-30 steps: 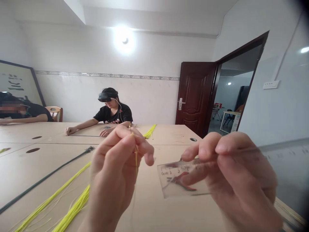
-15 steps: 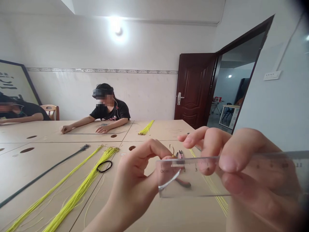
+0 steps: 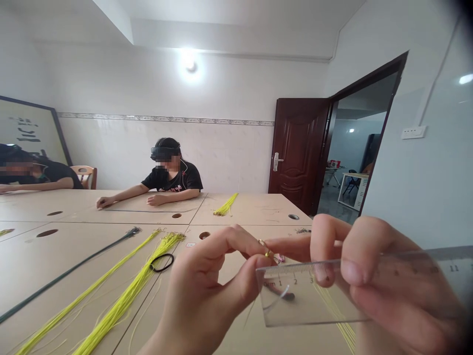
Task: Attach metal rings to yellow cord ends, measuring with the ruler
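My left hand [image 3: 210,281] pinches a small gold fish hook [image 3: 263,243] between thumb and forefinger, with a bit of yellow line knotted at it. A thin line end trails below the thumb. My right hand [image 3: 384,281] grips a clear plastic ruler [image 3: 314,313], its zero end beside my left thumb. The right forefinger reaches behind the ruler toward the hook. Through the ruler shows the dark handle of a cutting tool [image 3: 286,294] on the table; the rest of it is hidden.
Bundles of yellow line [image 3: 121,301] with hooks, a dark green bundle [image 3: 74,273] and a black hair tie [image 3: 161,263] lie left on the table [image 3: 88,236]. Another yellow bundle [image 3: 226,204] lies farther back. Two people sit across; one [image 3: 173,172] has hands on the table.
The ruler has shifted slightly right and down, and my right forefinger has come in to the hook. The hook has tilted in my left fingers. The view has tipped up a little.
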`<action>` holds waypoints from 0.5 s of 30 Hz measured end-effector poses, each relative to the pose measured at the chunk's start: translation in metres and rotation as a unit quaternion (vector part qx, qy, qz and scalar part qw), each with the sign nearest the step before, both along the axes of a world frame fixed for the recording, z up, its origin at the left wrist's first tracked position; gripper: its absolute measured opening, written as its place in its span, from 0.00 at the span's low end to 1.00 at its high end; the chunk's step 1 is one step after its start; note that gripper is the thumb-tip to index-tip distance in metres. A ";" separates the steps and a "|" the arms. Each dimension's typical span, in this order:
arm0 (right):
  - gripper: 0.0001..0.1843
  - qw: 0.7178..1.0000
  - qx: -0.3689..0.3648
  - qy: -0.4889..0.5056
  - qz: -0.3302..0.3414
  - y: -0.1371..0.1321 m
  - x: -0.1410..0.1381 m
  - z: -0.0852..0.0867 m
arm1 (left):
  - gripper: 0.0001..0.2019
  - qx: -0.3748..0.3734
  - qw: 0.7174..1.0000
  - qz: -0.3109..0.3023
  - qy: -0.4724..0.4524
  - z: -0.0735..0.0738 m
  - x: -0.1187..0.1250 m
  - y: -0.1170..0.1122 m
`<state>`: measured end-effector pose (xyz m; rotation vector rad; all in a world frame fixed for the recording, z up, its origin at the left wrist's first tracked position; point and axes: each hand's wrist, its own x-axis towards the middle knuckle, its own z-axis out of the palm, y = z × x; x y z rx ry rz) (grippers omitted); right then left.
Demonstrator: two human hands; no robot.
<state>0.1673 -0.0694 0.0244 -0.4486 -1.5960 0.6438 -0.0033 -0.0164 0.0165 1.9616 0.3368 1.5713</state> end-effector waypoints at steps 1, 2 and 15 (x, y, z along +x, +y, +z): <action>0.04 1.000 0.001 0.000 -0.002 0.000 0.001 0.000 | 0.07 -0.003 1.000 0.001 0.001 0.001 -0.001 -0.001; 0.04 1.000 0.001 0.000 -0.002 0.000 0.001 0.000 | 0.07 -0.009 1.000 0.000 0.004 0.002 -0.001 -0.001; 0.06 0.992 0.054 -0.056 0.104 0.011 0.010 0.003 | 0.08 -0.009 0.999 -0.024 0.039 0.002 -0.004 -0.006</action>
